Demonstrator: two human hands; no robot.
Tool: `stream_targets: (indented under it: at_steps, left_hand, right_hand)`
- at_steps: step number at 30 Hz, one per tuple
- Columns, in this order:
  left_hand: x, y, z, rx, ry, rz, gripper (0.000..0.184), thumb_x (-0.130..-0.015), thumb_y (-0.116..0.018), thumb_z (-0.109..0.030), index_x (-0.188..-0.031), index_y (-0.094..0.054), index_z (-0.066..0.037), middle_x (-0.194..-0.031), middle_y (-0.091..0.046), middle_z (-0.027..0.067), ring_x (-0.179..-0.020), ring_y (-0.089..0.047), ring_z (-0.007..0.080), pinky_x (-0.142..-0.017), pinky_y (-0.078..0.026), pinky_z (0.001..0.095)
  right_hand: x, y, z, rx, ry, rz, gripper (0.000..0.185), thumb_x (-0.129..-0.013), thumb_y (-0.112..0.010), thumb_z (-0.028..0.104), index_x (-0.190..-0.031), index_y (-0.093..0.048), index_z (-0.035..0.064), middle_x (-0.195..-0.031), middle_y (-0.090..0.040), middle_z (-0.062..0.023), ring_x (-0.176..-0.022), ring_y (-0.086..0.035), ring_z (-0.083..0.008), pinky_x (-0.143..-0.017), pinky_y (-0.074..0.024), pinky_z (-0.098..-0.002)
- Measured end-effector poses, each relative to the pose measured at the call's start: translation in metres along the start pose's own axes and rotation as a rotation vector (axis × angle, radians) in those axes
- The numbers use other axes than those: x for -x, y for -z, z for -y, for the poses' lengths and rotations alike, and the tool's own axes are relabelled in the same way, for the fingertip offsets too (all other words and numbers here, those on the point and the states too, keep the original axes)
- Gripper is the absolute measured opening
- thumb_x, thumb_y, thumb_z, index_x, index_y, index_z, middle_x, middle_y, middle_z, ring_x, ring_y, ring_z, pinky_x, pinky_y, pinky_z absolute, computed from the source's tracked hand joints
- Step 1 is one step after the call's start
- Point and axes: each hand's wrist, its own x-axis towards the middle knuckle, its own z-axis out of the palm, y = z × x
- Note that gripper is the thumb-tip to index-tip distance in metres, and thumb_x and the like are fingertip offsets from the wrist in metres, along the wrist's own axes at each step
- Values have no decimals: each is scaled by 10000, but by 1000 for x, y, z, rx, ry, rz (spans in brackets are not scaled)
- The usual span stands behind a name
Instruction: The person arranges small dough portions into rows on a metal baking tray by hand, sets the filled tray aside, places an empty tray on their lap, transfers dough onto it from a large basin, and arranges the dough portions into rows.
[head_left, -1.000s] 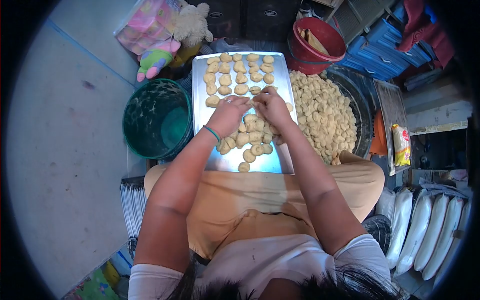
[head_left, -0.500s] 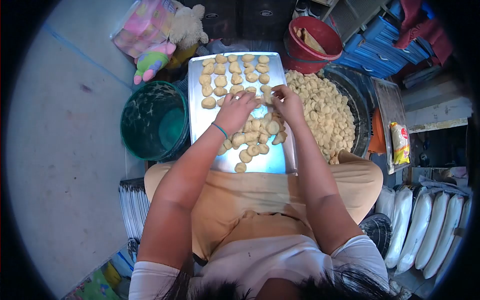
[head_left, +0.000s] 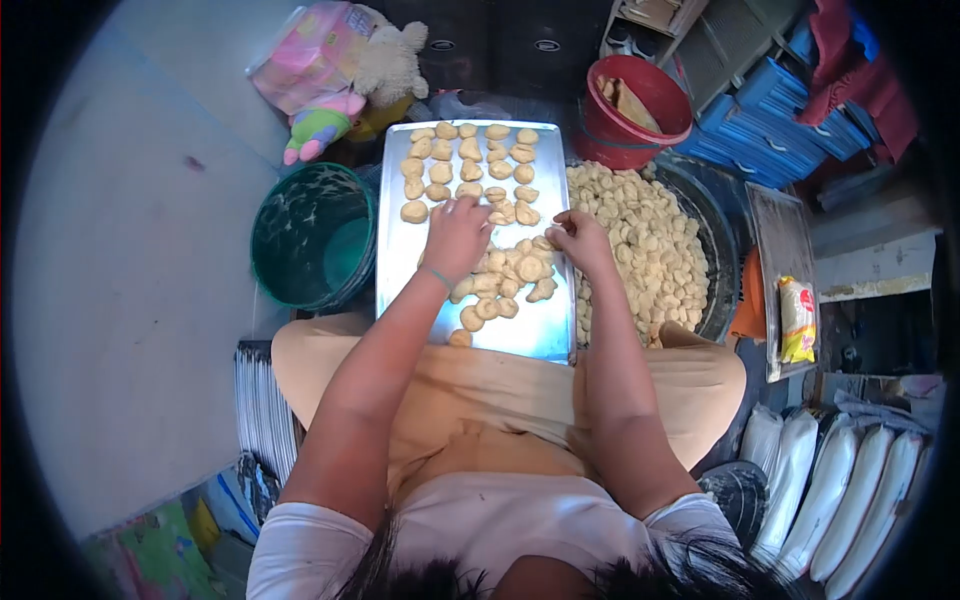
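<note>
So my left grip is palm-down above the metal tray, fingers bent, tips right by the nearest row of dough pieces. Can't tell if it's got one pinched under there, the knuckles block my view. My right grip is at the tray's right edge, thumb and fingers curled in close together, just beside the loose pile. Can't tell whether that one has anything in it either.

The rows run out ahead of the left grip, roughly lined up, some touching. The pile sits between the two grips and back toward me, pieces overlapping.

Right of the right grip there's a huge dough heap in a black basin, with a red bucket up ahead of it. Over to the left of the left grip is a green bucket. Also a teal band on the left wrist, fwiw.
</note>
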Motion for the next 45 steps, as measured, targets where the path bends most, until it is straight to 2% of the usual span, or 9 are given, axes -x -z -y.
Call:
stream_targets:
  at_steps: [6, 10, 14, 24, 28, 34, 38, 40, 45]
  left_hand:
    - [75, 22, 6, 65, 245, 194, 402, -874, -644, -305, -1230, -612, -121, -1273, -537, 108, -1239, -455, 274, -982, -349, 465]
    - [99, 38, 14, 108, 315, 204, 431, -879, -640, -298, -1270, -595, -123, -1364, -497, 121, -1308, -400, 280, -1021, -325, 469]
    - [127, 40, 37, 220, 323, 57, 401, -886, -631, -238, -1269, -594, -123, -1385, -484, 126, -1287, -434, 309, -1019, -350, 462]
    - [127, 45, 52, 365, 341, -10, 301, -904, -576, -95, -1188, -613, -4, -1136, -618, 206, -1120, -565, 357, -973, -449, 423]
    - [104, 37, 54, 404, 386, -27, 327, -891, -600, -118, -1198, -606, -7, -1121, -613, 199, -1061, -595, 345, -910, -482, 410]
    - [64, 26, 82, 421, 382, 108, 220, -822, -667, -91, -1029, -681, -18, -996, -662, 177, -894, -646, 342, -826, -519, 391]
    - [52, 26, 89, 334, 361, -97, 197, -813, -669, -67, -1001, -691, -11, -950, -671, 186, -858, -662, 321, -802, -529, 376]
    - [57, 34, 81, 396, 342, -16, 202, -827, -667, -79, -1017, -694, -17, -936, -656, 182, -869, -656, 313, -815, -523, 373]
    - [65, 38, 76, 346, 306, 129, 251, -822, -671, -97, -1064, -680, -30, -943, -632, 165, -945, -623, 335, -863, -499, 387]
  right_hand:
    - [38, -24, 26, 367, 164, 1, 429, -756, -743, 420, -1065, -695, 127, -1067, -613, -151, -1024, -590, -356, -886, -483, -431]
    - [38, -13, 21, 337, 288, 400, 285, -774, -685, 315, -1001, -714, 146, -1081, -615, -155, -1002, -609, -324, -866, -497, -426]
    - [0, -22, 41, 299, 252, -67, 334, -764, -704, 314, -1037, -720, 122, -977, -660, -139, -977, -633, -307, -848, -498, -419]
    - [-58, -66, 86, 473, 165, -151, 272, -795, -702, 343, -1008, -724, 175, -948, -722, -52, -985, -647, -243, -865, -433, -436]
    - [-42, -61, 81, 411, 389, -355, 314, -795, -695, 354, -991, -713, 109, -913, -717, -111, -901, -675, -282, -786, -504, -409]
    - [19, -79, 85, 301, 177, 217, 348, -755, -714, 308, -1010, -679, 74, -888, -697, -162, -844, -673, -333, -758, -524, -428]
    - [15, -101, 93, 51, 244, 9, 337, -755, -749, 286, -968, -644, 48, -880, -690, -164, -840, -670, -331, -736, -519, -412]
    - [12, -114, 111, -82, 284, -15, 347, -753, -767, 281, -957, -624, 38, -862, -686, -160, -835, -669, -329, -727, -518, -406]
    - [28, -113, 120, 219, 42, 83, 375, -708, -780, 337, -973, -656, 102, -1009, -695, -119, -948, -668, -283, -810, -526, -408]
